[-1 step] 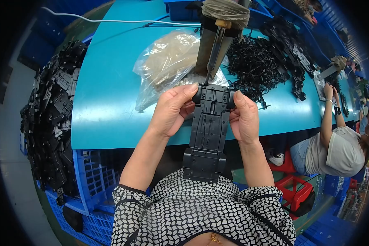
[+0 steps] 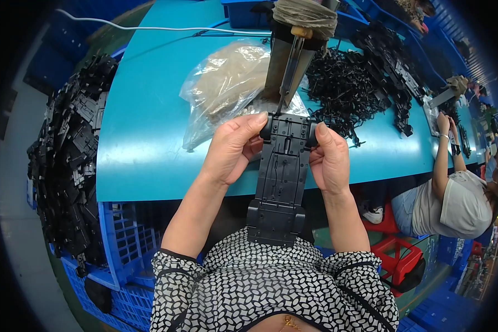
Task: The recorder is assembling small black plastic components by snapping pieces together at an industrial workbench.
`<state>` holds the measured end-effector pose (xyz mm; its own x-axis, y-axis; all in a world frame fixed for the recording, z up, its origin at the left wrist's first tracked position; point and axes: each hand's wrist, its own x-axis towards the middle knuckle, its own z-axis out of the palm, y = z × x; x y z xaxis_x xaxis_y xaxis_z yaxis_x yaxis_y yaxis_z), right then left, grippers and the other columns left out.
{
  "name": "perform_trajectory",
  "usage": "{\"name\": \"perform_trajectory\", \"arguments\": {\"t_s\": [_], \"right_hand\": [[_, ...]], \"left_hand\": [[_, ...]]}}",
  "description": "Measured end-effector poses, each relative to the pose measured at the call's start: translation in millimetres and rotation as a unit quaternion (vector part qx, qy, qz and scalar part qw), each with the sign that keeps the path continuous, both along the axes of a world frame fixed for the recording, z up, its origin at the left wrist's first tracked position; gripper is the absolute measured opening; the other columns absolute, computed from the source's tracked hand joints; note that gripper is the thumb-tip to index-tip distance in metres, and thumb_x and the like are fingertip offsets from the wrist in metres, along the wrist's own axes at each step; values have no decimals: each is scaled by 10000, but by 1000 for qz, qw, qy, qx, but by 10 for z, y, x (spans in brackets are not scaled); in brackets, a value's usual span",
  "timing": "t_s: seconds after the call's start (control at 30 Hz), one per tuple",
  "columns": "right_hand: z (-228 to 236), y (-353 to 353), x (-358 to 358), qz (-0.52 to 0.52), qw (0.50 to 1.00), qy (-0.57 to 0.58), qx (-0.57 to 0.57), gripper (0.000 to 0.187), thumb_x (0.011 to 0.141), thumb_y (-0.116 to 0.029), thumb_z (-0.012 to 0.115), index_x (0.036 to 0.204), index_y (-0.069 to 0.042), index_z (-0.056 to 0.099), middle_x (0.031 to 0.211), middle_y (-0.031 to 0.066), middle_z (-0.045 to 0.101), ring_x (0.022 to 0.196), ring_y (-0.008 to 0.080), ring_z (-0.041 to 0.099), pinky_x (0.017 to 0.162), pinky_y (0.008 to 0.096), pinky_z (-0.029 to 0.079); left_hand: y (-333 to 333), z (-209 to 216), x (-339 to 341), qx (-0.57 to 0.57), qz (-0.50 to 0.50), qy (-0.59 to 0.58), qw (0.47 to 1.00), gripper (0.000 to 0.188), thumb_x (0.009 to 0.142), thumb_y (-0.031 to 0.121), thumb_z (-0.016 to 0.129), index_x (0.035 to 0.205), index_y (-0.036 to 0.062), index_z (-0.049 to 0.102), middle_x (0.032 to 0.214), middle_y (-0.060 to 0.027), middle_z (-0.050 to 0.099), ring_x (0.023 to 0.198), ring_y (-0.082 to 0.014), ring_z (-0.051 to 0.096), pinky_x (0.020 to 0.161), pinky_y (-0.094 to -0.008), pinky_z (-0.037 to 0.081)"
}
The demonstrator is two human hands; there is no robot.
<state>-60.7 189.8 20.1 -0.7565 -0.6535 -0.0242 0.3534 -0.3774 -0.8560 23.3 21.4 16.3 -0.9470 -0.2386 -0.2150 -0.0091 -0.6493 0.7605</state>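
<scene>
A long black plastic chassis plate (image 2: 282,174) with moulded ribs and holes lies between my hands, its near end by my lap. My left hand (image 2: 235,146) pinches the far left corner, thumb on top. At the far right corner my right hand (image 2: 331,157) grips it in the same way. Directly over the plate's far edge stands an upright machine with a thin metal driver shaft (image 2: 289,72), its tip at or very near the plate. Whether the tip touches a screw cannot be made out. Grey cloth (image 2: 305,16) is wound around the machine's head.
On the turquoise table (image 2: 144,127) lies a clear plastic bag (image 2: 227,83) left of the machine. Small black parts (image 2: 340,83) are heaped to its right, with more chassis plates (image 2: 390,72) beyond. Blue crates (image 2: 130,238) piled with black plates (image 2: 74,149) stand at left. A co-worker (image 2: 448,193) sits at right.
</scene>
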Motion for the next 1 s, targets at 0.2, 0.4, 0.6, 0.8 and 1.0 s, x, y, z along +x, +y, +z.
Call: {"name": "perform_trajectory", "arguments": {"t_s": [0.2,0.4,0.6,0.8,1.0], "right_hand": [[11,-15,18,-9,1000,-6,3,311,887,-289,573,945,12,627,819,37,629,655,51,530,576,180,408],[-13,-4,8,-10,1000,-5,9,307,885,-289,577,941,8,631,807,29,625,642,44,515,567,175,397],[9,-14,17,-11,1000,-6,3,315,885,-289,575,947,15,626,816,41,631,652,54,537,574,181,412],[18,-16,14,-6,1000,1,1,322,891,-289,566,945,23,620,818,50,634,654,63,548,576,185,419],[-22,22,3,13,1000,-1,3,324,895,-284,559,975,27,605,855,64,633,707,74,564,614,203,441]], "left_hand": [[-4,3,6,1,1,-1,1000,230,858,276,608,916,54,629,777,32,616,634,-8,503,569,-149,411],[-2,-2,4,2,-1,2,1000,226,859,274,608,916,56,631,776,35,614,628,-4,493,561,-146,399],[2,15,1,3,1,2,1000,232,859,274,609,922,51,627,792,24,623,648,-12,519,577,-151,420],[-8,29,8,3,-7,9,1000,241,858,276,609,930,46,623,815,10,633,676,-24,551,602,-159,451],[-8,54,32,-8,-9,9,1000,245,859,281,607,935,48,622,824,10,635,684,-24,555,606,-159,452]]}}
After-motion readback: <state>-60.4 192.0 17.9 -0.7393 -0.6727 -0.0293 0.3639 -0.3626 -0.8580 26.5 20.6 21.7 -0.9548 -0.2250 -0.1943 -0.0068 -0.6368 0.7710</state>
